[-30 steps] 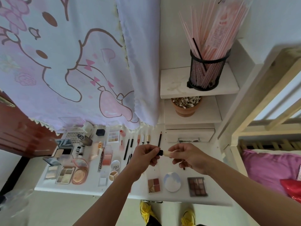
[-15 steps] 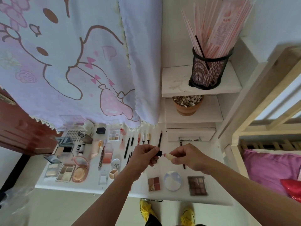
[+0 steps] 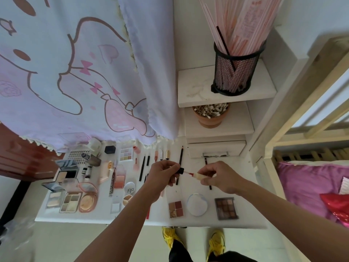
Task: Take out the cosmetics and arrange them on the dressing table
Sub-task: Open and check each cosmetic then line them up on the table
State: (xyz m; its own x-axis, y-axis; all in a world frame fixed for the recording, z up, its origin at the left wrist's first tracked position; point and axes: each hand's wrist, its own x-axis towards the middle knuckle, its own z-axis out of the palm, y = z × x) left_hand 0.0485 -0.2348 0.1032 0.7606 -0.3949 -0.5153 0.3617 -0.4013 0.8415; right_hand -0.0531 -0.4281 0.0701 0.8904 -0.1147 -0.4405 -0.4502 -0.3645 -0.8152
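Bare forearms, black trousers (image 3: pixel 177 250), yellow shoes (image 3: pixel 217 242).

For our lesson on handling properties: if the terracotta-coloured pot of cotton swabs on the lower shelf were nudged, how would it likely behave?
The pot of cotton swabs looks squat and wide, so it would probably slide rather than tip. Its fill of cotton swabs suggests it is light and shifts easily. The swabs sit heaped at the rim, so a sharp knock might spill some onto the shelf.

Bare dressing table (image 3: pixel 239 210) lies right of the brown palette (image 3: pixel 226 208). Leftward, compacts (image 3: pixel 71 195) crowd together; the curtain (image 3: pixel 75 72) overhangs the back row.
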